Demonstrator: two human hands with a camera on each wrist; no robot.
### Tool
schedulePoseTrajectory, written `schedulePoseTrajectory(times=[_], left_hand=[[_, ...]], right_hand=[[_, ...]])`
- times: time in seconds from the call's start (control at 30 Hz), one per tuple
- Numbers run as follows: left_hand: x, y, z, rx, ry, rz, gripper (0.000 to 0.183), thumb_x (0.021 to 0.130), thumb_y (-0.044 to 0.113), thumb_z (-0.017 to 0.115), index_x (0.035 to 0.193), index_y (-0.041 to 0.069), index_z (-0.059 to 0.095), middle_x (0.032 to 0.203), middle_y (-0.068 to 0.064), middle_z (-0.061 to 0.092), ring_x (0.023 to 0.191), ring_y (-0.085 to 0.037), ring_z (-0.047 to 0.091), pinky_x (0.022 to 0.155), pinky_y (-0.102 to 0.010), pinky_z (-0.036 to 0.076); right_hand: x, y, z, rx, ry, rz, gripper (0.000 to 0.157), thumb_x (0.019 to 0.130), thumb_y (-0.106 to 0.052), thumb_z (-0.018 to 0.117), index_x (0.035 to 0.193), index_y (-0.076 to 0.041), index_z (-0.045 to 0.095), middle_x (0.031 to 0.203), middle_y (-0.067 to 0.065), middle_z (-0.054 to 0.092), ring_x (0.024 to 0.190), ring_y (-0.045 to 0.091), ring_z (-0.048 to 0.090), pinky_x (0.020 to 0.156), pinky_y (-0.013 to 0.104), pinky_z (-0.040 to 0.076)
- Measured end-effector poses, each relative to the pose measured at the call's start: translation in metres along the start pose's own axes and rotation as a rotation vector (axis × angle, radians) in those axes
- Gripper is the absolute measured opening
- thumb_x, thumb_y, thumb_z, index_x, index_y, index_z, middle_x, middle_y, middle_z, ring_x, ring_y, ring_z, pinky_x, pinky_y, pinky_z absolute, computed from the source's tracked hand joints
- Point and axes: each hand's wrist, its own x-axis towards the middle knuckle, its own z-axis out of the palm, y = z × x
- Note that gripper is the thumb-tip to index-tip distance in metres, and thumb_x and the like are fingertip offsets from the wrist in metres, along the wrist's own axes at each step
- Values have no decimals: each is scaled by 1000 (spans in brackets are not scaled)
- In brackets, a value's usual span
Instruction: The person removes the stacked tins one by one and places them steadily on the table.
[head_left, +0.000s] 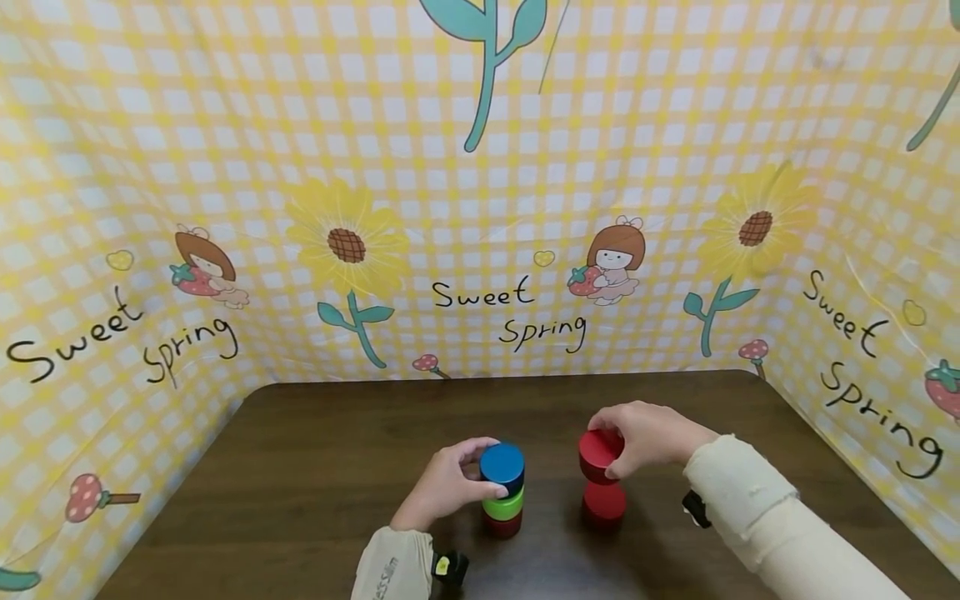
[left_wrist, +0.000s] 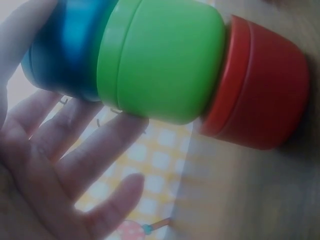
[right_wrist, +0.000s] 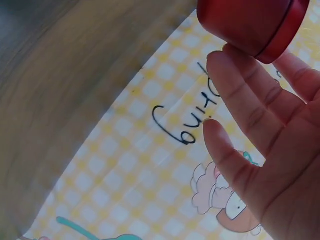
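On the dark table stands a stack of small round lidded tins: a blue tin point(head_left: 502, 467) on top, a green tin point(head_left: 503, 505) under it and a dark red tin point(head_left: 502, 525) at the bottom. My left hand point(head_left: 450, 483) grips the blue tin between thumb and fingers. The left wrist view shows the green tin point(left_wrist: 165, 60) sitting slightly off-centre on the red tin point(left_wrist: 262, 85). To the right, my right hand point(head_left: 643, 433) holds a red tin point(head_left: 598, 452) by its sides. It hangs over another red tin point(head_left: 604, 505), whose lid partly shows.
The brown wooden table point(head_left: 337, 433) is enclosed at the back and sides by a yellow checked cloth point(head_left: 420, 233) with printed flowers and lettering. Black straps with small devices point(head_left: 450, 567) are on both wrists.
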Motion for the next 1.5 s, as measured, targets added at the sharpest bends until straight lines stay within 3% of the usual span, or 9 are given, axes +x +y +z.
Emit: schedulePoseTrajectory(times=[0.33, 0.67, 1.03, 1.5], left_hand=[[-1, -1, 2, -2, -9, 11, 59, 77, 20, 82, 127, 1, 57, 119, -19, 62, 101, -34, 64, 83, -45, 52], [-1, -1, 1, -5, -6, 5, 59, 78, 20, 81, 128, 1, 57, 120, -19, 62, 101, -33, 64, 83, -45, 52], [-2, -1, 1, -10, -1, 7, 59, 78, 20, 81, 128, 1, 57, 120, -19, 62, 102, -33, 64, 84, -46, 52], [-2, -4, -1, -11, -2, 13, 59, 78, 22, 81, 128, 1, 57, 118, -18, 63, 101, -32, 64, 82, -43, 53]], right_hand=[[-13, 10, -3, 53, 34, 18, 47, 68, -19, 79, 110, -6, 64, 89, -5, 62, 76, 11, 55, 66, 30, 47], [-16, 24, 6, -47, 40, 77, 48, 65, -19, 80, 109, -6, 64, 87, -4, 59, 77, 14, 53, 65, 31, 46], [-29, 46, 19, -157, 131, 48, 49, 63, -24, 82, 106, -7, 66, 88, -6, 61, 72, 10, 52, 62, 30, 45], [-40, 63, 34, -77, 179, 27, 51, 65, -26, 81, 108, -5, 65, 88, -8, 60, 72, 5, 51, 60, 28, 44]])
